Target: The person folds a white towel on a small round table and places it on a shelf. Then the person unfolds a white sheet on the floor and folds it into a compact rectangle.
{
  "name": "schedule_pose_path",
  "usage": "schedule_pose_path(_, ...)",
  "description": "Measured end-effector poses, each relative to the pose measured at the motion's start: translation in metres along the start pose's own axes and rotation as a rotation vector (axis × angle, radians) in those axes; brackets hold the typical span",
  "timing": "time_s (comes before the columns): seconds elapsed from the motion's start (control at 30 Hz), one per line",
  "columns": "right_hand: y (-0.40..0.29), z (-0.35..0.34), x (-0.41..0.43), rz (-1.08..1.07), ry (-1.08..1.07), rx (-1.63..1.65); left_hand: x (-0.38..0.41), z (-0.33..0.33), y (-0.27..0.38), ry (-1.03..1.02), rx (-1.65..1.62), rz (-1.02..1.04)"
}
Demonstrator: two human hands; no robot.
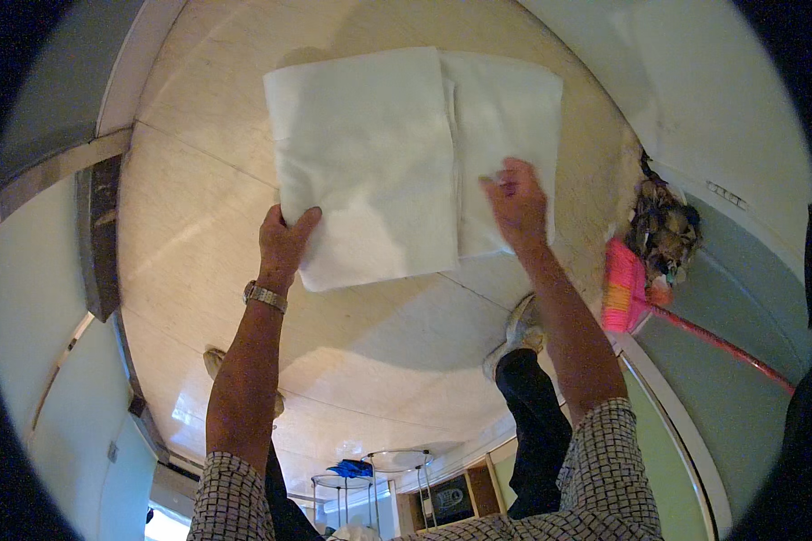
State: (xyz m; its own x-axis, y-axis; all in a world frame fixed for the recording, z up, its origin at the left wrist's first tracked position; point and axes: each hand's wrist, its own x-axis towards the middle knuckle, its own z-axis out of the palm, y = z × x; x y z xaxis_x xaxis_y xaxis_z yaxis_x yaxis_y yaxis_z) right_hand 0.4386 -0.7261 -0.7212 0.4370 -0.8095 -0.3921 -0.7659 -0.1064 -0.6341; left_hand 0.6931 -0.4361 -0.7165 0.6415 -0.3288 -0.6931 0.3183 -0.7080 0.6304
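Note:
A white folded sheet [372,155], of cloth or similar soft material, spreads out before me over the pale floor. Its larger left part overlaps a second white panel [507,101] on the right, with layered edges along the overlap. My left hand [285,240], with a metal-banded watch [267,296] at its wrist, grips the sheet's lower left edge, thumb on top and fingers underneath. Over the right panel is my right hand [520,206], slightly blurred, its fingers curled and thumb apart; I see nothing held in it. Whether it touches the panel is unclear.
On the right, a pink broom [624,287] with a red handle [724,345] stands beside a heap of debris [666,223] against the wall. Wire-framed stands [399,462] and a blue item [350,468] are behind me. A dark-edged door frame [101,237] is at left.

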Motion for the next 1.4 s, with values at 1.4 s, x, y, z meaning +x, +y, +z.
schedule_pose_path(1.4,0.055,-0.078,-0.018,0.245,-0.302,0.251,-0.039,0.078,-0.003,0.113,0.199,0.267)
